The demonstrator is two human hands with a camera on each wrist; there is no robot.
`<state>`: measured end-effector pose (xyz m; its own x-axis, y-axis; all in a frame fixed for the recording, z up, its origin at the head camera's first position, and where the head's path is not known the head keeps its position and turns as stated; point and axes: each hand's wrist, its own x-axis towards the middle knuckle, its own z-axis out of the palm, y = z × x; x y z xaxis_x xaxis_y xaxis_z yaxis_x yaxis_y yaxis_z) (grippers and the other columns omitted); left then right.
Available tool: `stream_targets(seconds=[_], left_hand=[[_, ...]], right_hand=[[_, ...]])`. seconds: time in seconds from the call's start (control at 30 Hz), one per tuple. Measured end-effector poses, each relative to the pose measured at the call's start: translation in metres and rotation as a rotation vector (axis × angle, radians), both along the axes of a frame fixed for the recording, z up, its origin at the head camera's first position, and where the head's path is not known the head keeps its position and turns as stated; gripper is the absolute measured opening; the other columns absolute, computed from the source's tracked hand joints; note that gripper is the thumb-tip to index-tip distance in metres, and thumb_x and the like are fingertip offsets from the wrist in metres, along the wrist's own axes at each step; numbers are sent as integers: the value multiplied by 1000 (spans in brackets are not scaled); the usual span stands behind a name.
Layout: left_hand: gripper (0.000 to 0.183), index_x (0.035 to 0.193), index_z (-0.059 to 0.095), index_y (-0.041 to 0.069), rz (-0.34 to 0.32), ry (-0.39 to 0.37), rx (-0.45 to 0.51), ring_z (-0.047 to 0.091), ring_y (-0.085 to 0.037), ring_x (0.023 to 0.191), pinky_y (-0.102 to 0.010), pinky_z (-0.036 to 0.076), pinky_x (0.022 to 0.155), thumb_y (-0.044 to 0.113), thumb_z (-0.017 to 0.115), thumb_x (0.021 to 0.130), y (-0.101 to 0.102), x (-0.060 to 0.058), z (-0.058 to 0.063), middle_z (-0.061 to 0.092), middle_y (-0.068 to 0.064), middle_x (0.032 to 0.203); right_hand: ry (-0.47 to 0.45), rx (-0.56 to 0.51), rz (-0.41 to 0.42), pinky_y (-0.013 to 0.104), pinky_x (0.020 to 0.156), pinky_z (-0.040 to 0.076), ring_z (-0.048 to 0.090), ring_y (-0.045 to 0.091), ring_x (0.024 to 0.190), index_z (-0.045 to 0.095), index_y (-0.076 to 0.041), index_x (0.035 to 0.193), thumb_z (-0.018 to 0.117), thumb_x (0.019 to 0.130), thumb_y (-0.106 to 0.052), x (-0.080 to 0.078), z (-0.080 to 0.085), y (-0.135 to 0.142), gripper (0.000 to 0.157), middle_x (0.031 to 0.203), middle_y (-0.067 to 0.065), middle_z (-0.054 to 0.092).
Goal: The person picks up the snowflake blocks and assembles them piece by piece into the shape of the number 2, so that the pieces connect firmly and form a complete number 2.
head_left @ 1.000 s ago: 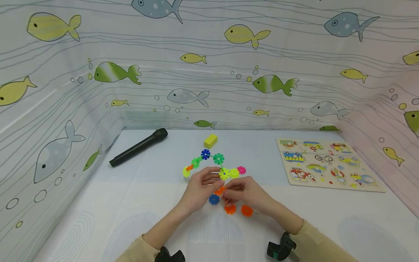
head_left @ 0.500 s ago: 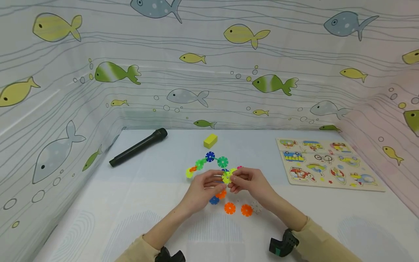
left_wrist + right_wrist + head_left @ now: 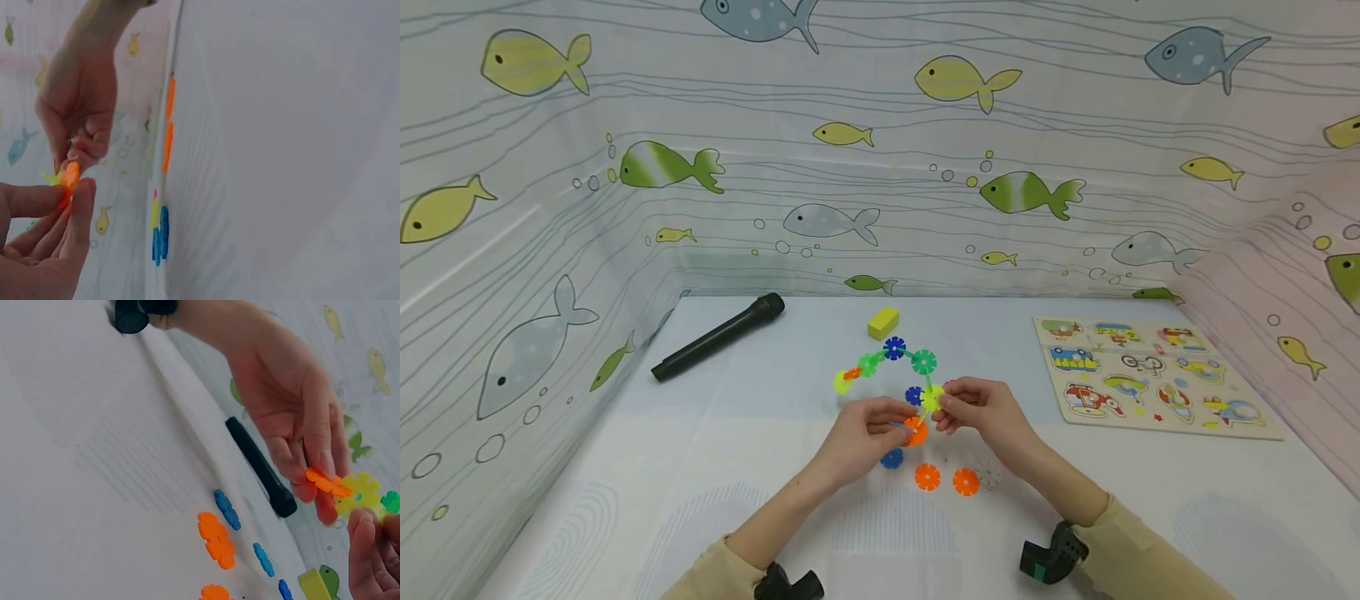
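Note:
In the head view, a chain of notched plastic discs arches between my hands and up to the left. My left hand (image 3: 861,437) pinches its orange disc (image 3: 917,431) between thumb and fingers. The right hand (image 3: 996,421) pinches the yellow disc (image 3: 932,398) joined to that orange one. From there the chain runs through a green disc (image 3: 923,362), a dark blue disc (image 3: 894,347) and a lighter green disc (image 3: 868,364), ending in small orange and yellow pieces. In the right wrist view, the orange disc (image 3: 328,482) slots edgewise into the yellow disc (image 3: 359,494).
Loose on the table lie a blue disc (image 3: 892,458), two orange discs (image 3: 927,477) and a clear disc (image 3: 988,475). Behind the hands are a yellow block (image 3: 883,322), a black microphone (image 3: 718,337) at left and a wooden puzzle board (image 3: 1153,375) at right.
The right hand has moved up from beside the orange disc to the yellow disc. The chain's arch has shifted rightward, and the orange disc now shows more between the hands.

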<state>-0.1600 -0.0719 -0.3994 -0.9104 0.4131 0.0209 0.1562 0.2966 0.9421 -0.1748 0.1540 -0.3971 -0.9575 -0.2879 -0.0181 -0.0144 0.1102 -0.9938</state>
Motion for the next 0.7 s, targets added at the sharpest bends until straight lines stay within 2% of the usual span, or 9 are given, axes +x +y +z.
stream_targets(seconds=[0.2,0.47,0.7], left_hand=[[23,117,69,0,3,-39,25,74,-22,93,-31,60,85,10,64,97,0,-1,-1,74,-15,105],[20,115,69,0,-7,-38,28,74,-21,91,-30,60,84,9,63,97,1,-2,-3,75,-13,105],[21,115,68,0,-6,-30,27,73,-24,95,-32,60,85,11,64,97,2,0,-3,74,-15,106]], right_hand=[[-15,-20,5,31,78,60,72,18,77,60,8,113,61,100,-13,-1,0,0,25,89,12,73],[-40,-54,45,29,77,60,71,17,77,58,9,111,59,100,-13,-2,-3,2,24,86,7,72],[-41,-45,68,29,80,60,71,17,79,58,9,114,60,100,-16,-4,-5,4,28,90,9,73]])
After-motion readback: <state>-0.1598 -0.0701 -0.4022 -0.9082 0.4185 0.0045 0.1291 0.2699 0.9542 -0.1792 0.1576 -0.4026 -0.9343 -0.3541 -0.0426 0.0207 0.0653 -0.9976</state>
